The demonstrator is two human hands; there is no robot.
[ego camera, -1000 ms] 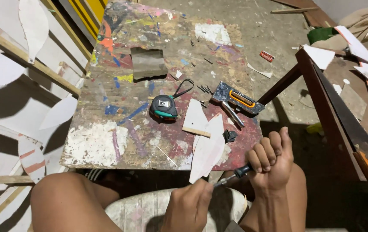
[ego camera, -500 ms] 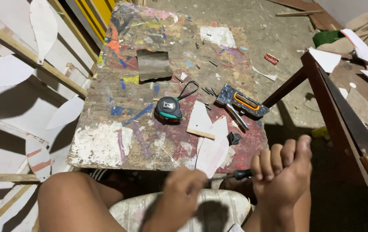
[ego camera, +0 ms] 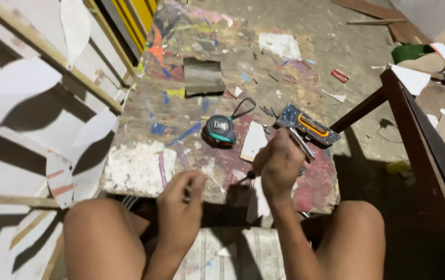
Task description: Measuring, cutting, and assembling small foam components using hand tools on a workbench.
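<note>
Tape measure point(ego camera: 219, 130) beside right hand point(ego camera: 279, 163); staple gun point(ego camera: 308, 126) behind.

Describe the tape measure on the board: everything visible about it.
The tape measure is a compact rounded case, dark grey with teal-green trim, apparently plastic. It lies flat on the paint-splattered board, tape retracted, with a dark loop strap trailing toward its upper right. Neither hand touches it; a white piece lies just to its right.

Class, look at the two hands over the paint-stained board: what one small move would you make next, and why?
Probably bring the right hand back toward the left hand. The right hand grips a dark-handled tool over the paint-stained board, while the left hand pinches something small at the board's near edge; the two are apart, so the tool cannot work there.
</note>
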